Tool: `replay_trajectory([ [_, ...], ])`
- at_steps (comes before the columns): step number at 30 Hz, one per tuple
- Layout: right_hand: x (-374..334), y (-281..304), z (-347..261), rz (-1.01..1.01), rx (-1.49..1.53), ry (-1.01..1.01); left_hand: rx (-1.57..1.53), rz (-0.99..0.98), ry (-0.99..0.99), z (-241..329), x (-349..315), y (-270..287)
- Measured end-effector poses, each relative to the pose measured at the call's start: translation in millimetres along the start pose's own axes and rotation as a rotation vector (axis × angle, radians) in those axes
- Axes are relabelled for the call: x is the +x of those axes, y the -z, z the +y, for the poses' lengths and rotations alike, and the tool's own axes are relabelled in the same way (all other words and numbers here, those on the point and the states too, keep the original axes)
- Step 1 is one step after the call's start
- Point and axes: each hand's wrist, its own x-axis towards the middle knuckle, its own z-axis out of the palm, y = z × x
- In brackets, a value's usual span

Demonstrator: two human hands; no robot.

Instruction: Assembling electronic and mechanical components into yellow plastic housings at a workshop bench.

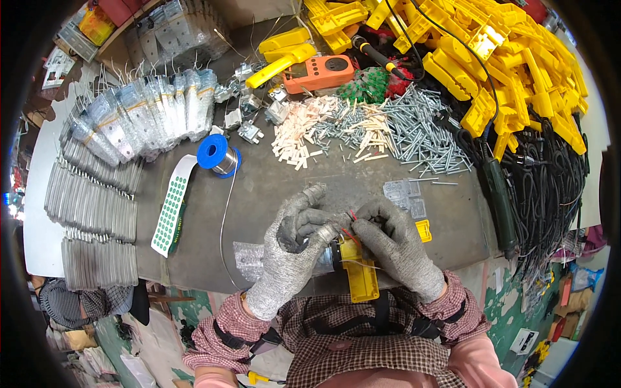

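Both my hands wear grey knit gloves and meet at the table's near edge. A thin red wire (350,238) shows between their fingertips, above a yellow plastic housing (361,280). My right hand (396,244) has its thumb and fingers pinched on the red wire. My left hand (288,253) is curled, with thumb and fingertips closed beside the wire; what they grip is hidden by the glove. The housing stands at the table's edge against my apron, with a dark collar and a clear-wrapped part (249,260) next to it, partly behind my left hand.
A blue solder spool (218,156) trails wire toward me, beside a green-dotted sticker sheet (173,205). Screws (424,132) and pale sticks (301,126) lie beyond my hands. Yellow housings (511,61), black cables (540,194) and an electric screwdriver (499,207) fill the right. Metal plates (90,200) are stacked left.
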Motion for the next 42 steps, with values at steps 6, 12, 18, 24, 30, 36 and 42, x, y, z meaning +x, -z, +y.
replay_trajectory([
  [6,2,8,-9,-0.092,0.297,-0.197,0.063,-0.072,-0.001,7,7,4],
  [12,7,16,-5,-0.101,0.239,-0.216,0.002,-0.09,0.012,8,6,7],
  [18,12,21,-20,-0.183,0.217,-0.388,0.049,-0.125,0.036,4,5,11],
  [24,13,19,-16,-0.286,-0.112,-0.062,0.021,-0.114,0.068,4,5,11],
  [30,1,31,-20,-0.23,0.205,-0.179,0.012,-0.082,0.024,-3,5,14],
  [36,5,14,-21,-0.174,-0.103,-0.137,0.0,-0.093,0.042,-3,5,14],
  [42,6,11,-14,-0.138,0.058,-0.228,-0.035,-0.092,0.094,3,5,11],
])
